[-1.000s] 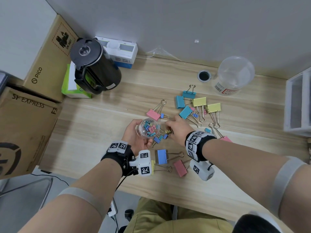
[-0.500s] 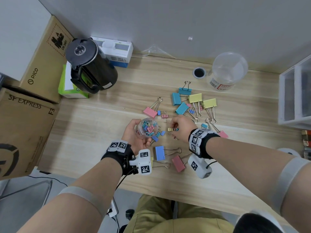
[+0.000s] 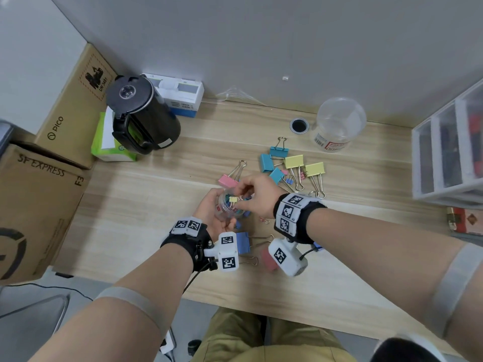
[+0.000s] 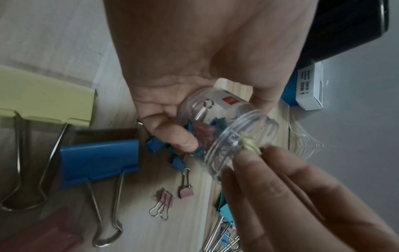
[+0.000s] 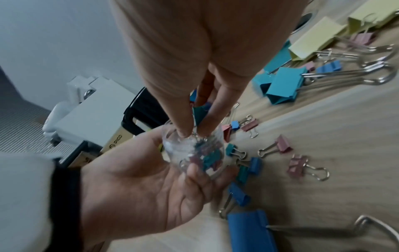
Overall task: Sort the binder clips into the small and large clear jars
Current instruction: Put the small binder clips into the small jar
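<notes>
I held the small jar [image 3: 228, 205] tilted in my left hand [image 3: 213, 214], fingers wrapped round it. My right hand [image 3: 257, 195] pinched one small yellow clip [image 3: 233, 199] at its mouth. One large jar [image 3: 338, 125] stood far right.

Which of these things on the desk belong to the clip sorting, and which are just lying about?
In the job:
small jar
small yellow clip
large jar
large yellow clips
large blue clip

Lying about:
black kettle
cardboard boxes
drawer unit
</notes>
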`<state>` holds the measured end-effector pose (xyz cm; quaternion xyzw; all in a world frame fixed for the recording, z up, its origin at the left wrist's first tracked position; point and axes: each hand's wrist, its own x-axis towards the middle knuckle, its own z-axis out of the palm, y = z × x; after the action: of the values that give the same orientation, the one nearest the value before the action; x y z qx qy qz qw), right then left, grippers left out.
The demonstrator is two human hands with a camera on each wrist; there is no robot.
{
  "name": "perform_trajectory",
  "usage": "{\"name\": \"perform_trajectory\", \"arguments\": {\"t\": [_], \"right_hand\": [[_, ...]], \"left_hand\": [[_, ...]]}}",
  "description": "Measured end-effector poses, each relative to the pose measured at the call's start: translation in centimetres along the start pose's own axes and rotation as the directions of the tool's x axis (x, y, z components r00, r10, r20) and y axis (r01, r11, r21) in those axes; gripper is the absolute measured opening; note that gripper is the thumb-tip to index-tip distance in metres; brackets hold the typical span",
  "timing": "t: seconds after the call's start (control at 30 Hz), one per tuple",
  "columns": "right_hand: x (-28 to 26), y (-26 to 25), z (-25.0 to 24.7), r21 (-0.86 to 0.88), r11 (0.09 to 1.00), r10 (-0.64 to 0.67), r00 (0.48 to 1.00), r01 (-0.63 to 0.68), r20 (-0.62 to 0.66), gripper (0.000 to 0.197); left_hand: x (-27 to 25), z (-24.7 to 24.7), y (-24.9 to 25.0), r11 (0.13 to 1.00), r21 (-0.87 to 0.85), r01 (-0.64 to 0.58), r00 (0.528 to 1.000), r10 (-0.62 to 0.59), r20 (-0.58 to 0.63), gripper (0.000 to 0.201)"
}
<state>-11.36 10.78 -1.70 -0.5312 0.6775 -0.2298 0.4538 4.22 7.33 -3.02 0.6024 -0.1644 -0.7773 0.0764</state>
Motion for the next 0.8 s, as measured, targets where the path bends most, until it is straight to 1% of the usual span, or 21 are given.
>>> {"name": "perform_trajectory", "arguments": {"t": [0.07,0.1,0.2,0.23,0.27,0.33,0.37,0.4,0.43,0.47,0.53,0.57,0.6,0.67,0.73,0.8], "right_hand": [[0.0,-0.1,0.9,-0.014,1.0,0.003,1.0,-0.003,0.009,0.023],[-0.1,-0.2,1.2,0.009,1.0,0.001,1.0,-0.001,0.001,0.022],[-0.4,-0.4,1.1,0.162,0.987,0.006,1.0,-0.006,-0.004,0.023],[-0.6,-0.5,0.8,0.215,0.977,0.005,1.0,0.001,-0.025,0.02],[-0.6,-0.4,0.4,0.251,0.968,0.0,0.997,0.018,-0.072,0.019],[-0.3,0.5,-0.1,0.266,0.964,0.024,0.984,0.024,-0.175,0.022],[-0.3,1.2,-0.5,0.24,0.971,0.053,0.978,-0.004,-0.2,0.023],[-0.3,2.0,-0.8,0.176,0.983,0.078,0.979,-0.044,-0.19,0.021],[-0.5,2.7,-1.1,0.074,0.994,0.089,0.985,-0.078,-0.151,0.021],[-0.8,3.4,-1.2,-0.069,0.992,0.099,0.99,-0.106,-0.097,0.026],[-1.4,4.8,-1.1,-0.342,0.931,0.13,0.991,-0.124,-0.005,0.044],[-1.7,5.5,-0.8,-0.417,0.9,0.148,0.989,-0.126,0.023,0.055],[-1.9,6.0,-0.3,-0.439,0.888,0.169,0.985,-0.136,0.036,0.064],[-2.0,6.6,0.6,-0.412,0.899,0.178,0.984,-0.149,0.033,0.074],[-1.7,6.6,1.4,-0.392,0.91,0.155,0.988,-0.132,0.026,0.075],[-1.2,6.2,2.0,-0.377,0.92,0.129,0.991,-0.112,0.021,0.072]], "left_hand": [[0.0,0.1,0.0,1.0,-0.006,0.002,1.0,-0.002,0.009,0.041],[0.0,0.0,-0.1,1.0,-0.009,0.003,1.0,-0.003,0.008,0.04],[0.0,-0.5,-0.4,1.0,-0.013,0.002,1.0,-0.002,0.007,0.042],[0.1,-0.8,-0.4,1.0,-0.02,0.005,1.0,-0.005,0.008,0.042],[0.2,-1.2,-0.5,1.0,-0.03,0.008,1.0,-0.008,0.007,0.042],[0.2,-1.9,-0.7,0.999,-0.04,0.009,1.0,-0.01,-0.012,0.044],[0.3,-2.2,-0.7,0.999,-0.042,0.011,0.999,-0.012,-0.03,0.045],[0.2,-2.5,-0.8,0.999,-0.045,0.013,0.999,-0.015,-0.039,0.046],[0.2,-2.8,-0.8,0.999,-0.049,0.017,0.999,-0.019,-0.041,0.048],[0.1,-3.0,-0.8,0.998,-0.053,0.021,0.999,-0.023,-0.036,0.049],[0.0,-3.5,-0.9,0.997,-0.064,0.032,0.999,-0.034,-0.029,0.05],[0.0,-3.7,-0.9,0.997,-0.069,0.035,0.999,-0.037,-0.027,0.05],[0.1,-3.9,-0.9,0.997,-0.073,0.037,0.999,-0.039,-0.028,0.05],[0.1,-4.2,-0.9,0.996,-0.081,0.038,0.999,-0.041,-0.033,0.049],[0.2,-4.7,-0.9,0.995,-0.092,0.041,0.998,-0.045,-0.041,0.049],[0.4,-5.2,-1.0,0.994,-0.105,0.031,0.998,-0.036,-0.047,0.052]]}}
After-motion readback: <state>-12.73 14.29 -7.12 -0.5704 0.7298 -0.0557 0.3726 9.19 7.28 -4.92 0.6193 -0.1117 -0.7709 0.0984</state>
